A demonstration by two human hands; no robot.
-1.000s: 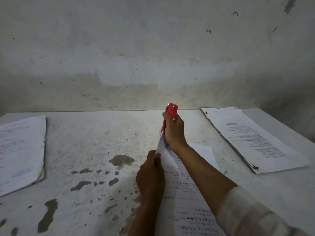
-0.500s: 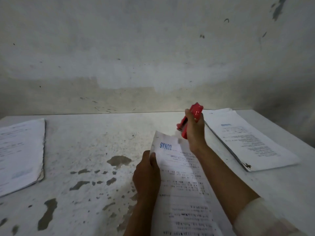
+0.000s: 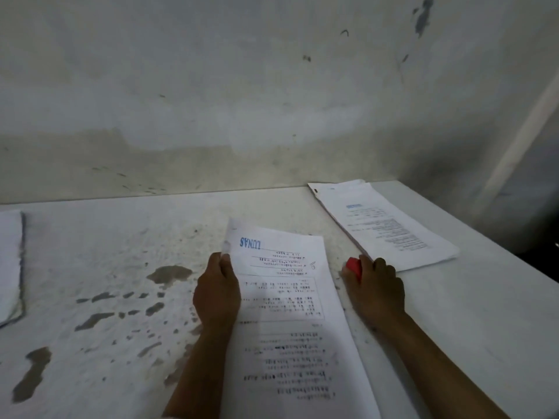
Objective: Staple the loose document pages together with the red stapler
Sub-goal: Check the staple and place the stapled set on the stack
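No box, tray or other container is showing on the worn white table [image 3: 99,267] with its dark patches of flaked paint; the papers are lying straight on its surface.

The left hand [image 3: 216,293] is gripping the long left edge of the white printed document pages [image 3: 290,313], thumb on top and fingers curled underneath, so the fingers are clamping the sheets. The pages are running away from the person, the blue "LUNAS" heading reading upside down just beyond the thumb tip.

The right hand [image 3: 375,290] is resting knuckles-up on the table just right of those pages, its fingers closing over the small red plastic stapler [image 3: 354,266]. Only the stapler's red end is peeking out past the fingertips; the rest is hidden under the palm, and I cannot tell whether the stapler is touching the table.

Just beyond the right fingertips, a thick stack of white printed sheets [image 3: 390,225] is lying at a slant. Far to the left of the left hand, another white paper pile [image 3: 9,264] is sitting at the frame's edge.
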